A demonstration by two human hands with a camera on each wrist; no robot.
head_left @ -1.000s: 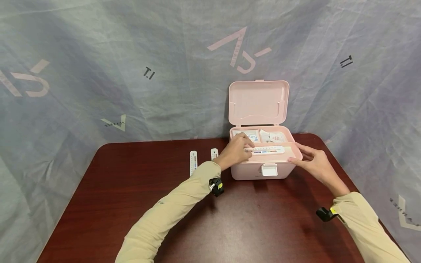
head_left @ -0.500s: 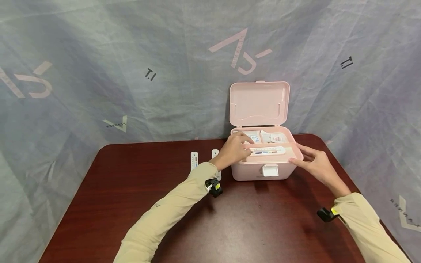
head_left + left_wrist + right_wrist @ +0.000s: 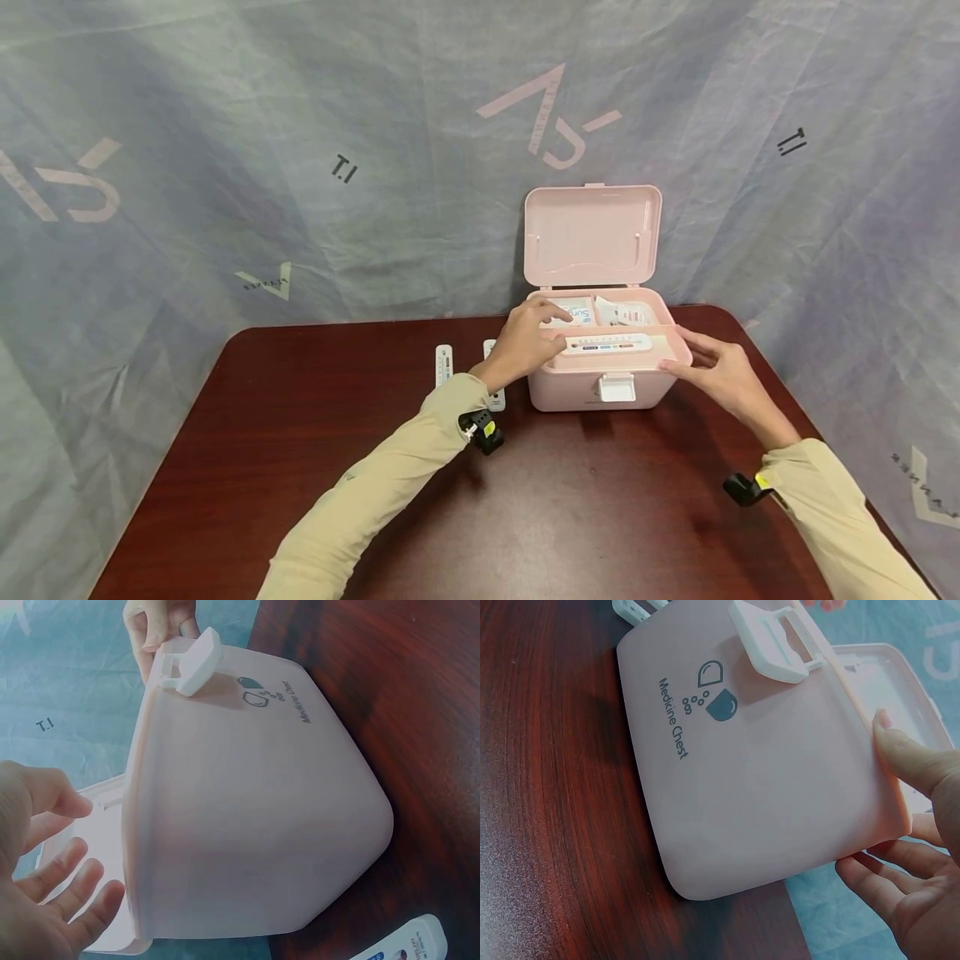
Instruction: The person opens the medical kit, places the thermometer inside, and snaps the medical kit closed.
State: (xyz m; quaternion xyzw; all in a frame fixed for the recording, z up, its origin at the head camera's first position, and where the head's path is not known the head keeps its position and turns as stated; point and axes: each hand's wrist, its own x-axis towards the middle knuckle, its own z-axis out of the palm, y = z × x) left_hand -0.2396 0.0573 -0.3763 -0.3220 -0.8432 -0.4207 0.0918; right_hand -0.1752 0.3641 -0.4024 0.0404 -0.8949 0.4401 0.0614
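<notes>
A pink medicine chest (image 3: pixel 562 392) stands with its lid (image 3: pixel 591 237) raised at the back. Across its front tray lies a white thermometer (image 3: pixel 609 343) with a printed scale. My left hand (image 3: pixel 519 342) hovers over the chest's left rim, fingers spread and holding nothing; the left wrist view shows the spread fingers (image 3: pixel 67 889) beside the rim. At the right front corner, my right hand (image 3: pixel 723 379) grips the chest, thumb on the rim and fingers along the side wall. Behind the tray sit a packet with blue lettering (image 3: pixel 582 317) and a white packet (image 3: pixel 626 313).
On the dark red table (image 3: pixel 300 433), left of the chest, lie two more white thermometers, one farther left (image 3: pixel 443 365) and one partly behind my left wrist (image 3: pixel 497 402). A grey printed cloth (image 3: pixel 375 208) hangs along the table's back edge.
My left hand has let go of the thermometer in the tray and drawn back to the left, its fingers spreading. The right hand stays at the chest's corner.
</notes>
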